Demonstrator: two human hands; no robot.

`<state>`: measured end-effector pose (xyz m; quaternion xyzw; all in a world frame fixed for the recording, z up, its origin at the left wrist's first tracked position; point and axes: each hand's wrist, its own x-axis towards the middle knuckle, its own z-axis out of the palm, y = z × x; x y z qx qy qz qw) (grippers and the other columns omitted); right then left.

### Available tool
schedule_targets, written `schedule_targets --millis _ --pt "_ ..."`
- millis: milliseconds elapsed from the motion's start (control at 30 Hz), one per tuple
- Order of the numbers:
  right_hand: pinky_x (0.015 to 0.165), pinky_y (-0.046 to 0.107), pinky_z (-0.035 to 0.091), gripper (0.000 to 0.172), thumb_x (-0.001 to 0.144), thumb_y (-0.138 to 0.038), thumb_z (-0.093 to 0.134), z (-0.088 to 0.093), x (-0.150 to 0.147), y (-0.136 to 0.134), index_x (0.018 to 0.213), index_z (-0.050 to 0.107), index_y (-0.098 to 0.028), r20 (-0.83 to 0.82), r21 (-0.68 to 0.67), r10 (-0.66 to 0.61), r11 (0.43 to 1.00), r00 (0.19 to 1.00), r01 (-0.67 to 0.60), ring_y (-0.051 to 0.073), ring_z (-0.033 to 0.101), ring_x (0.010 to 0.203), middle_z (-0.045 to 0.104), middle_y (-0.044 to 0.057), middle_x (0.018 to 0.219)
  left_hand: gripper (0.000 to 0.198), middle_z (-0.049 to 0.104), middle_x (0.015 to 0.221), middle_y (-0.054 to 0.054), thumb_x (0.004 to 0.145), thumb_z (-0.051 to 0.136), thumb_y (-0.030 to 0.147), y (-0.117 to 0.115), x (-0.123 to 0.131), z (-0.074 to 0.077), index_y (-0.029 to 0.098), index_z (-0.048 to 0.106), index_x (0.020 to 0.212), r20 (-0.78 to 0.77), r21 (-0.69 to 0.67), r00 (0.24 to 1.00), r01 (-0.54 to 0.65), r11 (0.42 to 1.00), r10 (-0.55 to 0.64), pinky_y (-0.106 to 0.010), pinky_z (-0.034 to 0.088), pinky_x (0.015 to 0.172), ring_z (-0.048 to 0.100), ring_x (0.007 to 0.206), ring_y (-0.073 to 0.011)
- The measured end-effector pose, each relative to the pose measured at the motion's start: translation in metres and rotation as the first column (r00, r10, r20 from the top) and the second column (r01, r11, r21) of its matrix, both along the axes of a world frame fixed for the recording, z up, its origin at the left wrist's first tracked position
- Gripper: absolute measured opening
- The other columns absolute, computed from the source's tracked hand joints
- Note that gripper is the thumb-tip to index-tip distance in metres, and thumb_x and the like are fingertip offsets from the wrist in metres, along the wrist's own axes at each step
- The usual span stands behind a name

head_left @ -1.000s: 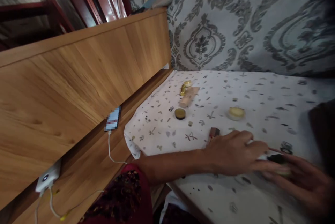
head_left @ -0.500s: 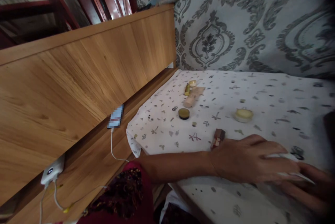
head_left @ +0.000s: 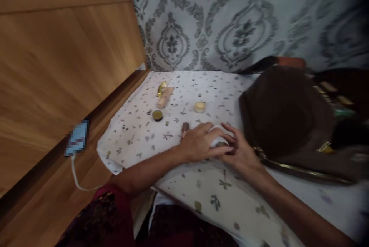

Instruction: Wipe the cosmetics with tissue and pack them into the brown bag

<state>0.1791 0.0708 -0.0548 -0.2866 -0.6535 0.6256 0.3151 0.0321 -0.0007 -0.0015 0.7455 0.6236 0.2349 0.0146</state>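
My left hand [head_left: 200, 144] and my right hand [head_left: 240, 150] meet on the patterned white cloth [head_left: 198, 185], fingers curled together round a small white item [head_left: 216, 139] with a dark part; I cannot make out what it is. A brown lipstick-like stick [head_left: 185, 128] lies just left of my left hand. Farther back lie a dark round lid [head_left: 157, 115], a cream-coloured tube [head_left: 164, 98] with a gold piece [head_left: 161, 87] beside it, and a small pale jar [head_left: 200, 106].
A large dark brown bag [head_left: 285, 116] with gold trim sits right of my hands. A wooden headboard [head_left: 57, 58] runs along the left, with a phone [head_left: 76, 139] on its ledge and a white cable [head_left: 77, 176] hanging. Patterned wallpaper [head_left: 230, 20] stands behind.
The view has swung right and pulled back, bringing the brown bag into sight. Both hands have stayed together on the small white item, which now shows between the fingers.
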Motion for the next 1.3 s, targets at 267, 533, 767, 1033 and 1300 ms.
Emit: schedule_targets --millis 267,533,767,1033,1300 --pt "0.055 0.023 0.041 0.085 0.059 -0.017 0.072 0.007 0.003 -0.003 0.135 0.035 -0.030 -0.074 0.004 0.064 0.998 0.995 -0.064 0.008 0.048 0.062 0.057 0.002 0.104 0.034 0.060 0.102 -0.004 0.089 0.061 0.048 0.003 0.000 -0.002 0.019 0.056 0.106 0.168 -0.138 0.985 -0.004 0.990 0.028 -0.035 0.044 0.088 0.060 0.100 -0.0228" --pt "0.064 0.025 0.045 0.082 0.063 -0.016 0.070 0.005 0.004 -0.003 0.136 0.036 -0.028 -0.098 0.055 0.048 0.998 0.994 -0.043 0.012 0.054 0.074 0.055 -0.001 0.096 0.039 0.062 0.106 -0.004 0.084 0.067 0.048 0.007 -0.004 -0.004 0.021 0.052 0.108 0.325 -0.186 0.944 0.006 0.983 0.055 -0.036 0.043 0.089 0.060 0.104 -0.0247" --pt "0.073 0.030 0.052 0.078 0.065 -0.015 0.068 -0.001 0.005 -0.003 0.136 0.039 -0.028 -0.091 0.167 -0.027 0.985 0.995 0.043 0.015 0.061 0.081 0.058 0.003 0.107 0.047 0.063 0.091 -0.003 0.082 0.064 0.060 0.008 -0.004 -0.002 0.019 0.053 0.103 0.284 -0.273 0.951 -0.043 0.961 0.123 -0.037 0.041 0.084 0.059 0.088 -0.0249" --pt "0.077 0.033 0.054 0.073 0.068 -0.017 0.068 0.001 0.007 -0.007 0.136 0.045 -0.025 0.008 0.294 -0.133 0.948 0.991 0.124 0.019 0.063 0.087 0.058 0.006 0.110 0.051 0.060 0.073 0.001 0.075 0.067 0.064 0.010 -0.006 -0.001 0.019 0.058 0.097 0.345 -0.334 0.919 -0.069 0.940 0.190 -0.034 0.042 0.080 0.058 0.078 -0.0229" --pt "0.088 0.038 0.054 0.061 0.072 -0.024 0.074 0.010 0.013 -0.004 0.131 0.058 -0.023 -0.071 0.057 0.094 0.994 0.993 -0.090 0.023 0.065 0.097 0.068 0.006 0.106 0.049 0.064 0.079 0.001 0.066 0.078 0.056 0.009 -0.012 -0.001 0.020 0.061 0.095 0.545 -0.288 0.824 0.008 0.957 0.157 -0.029 0.046 0.075 0.059 0.083 -0.0210"
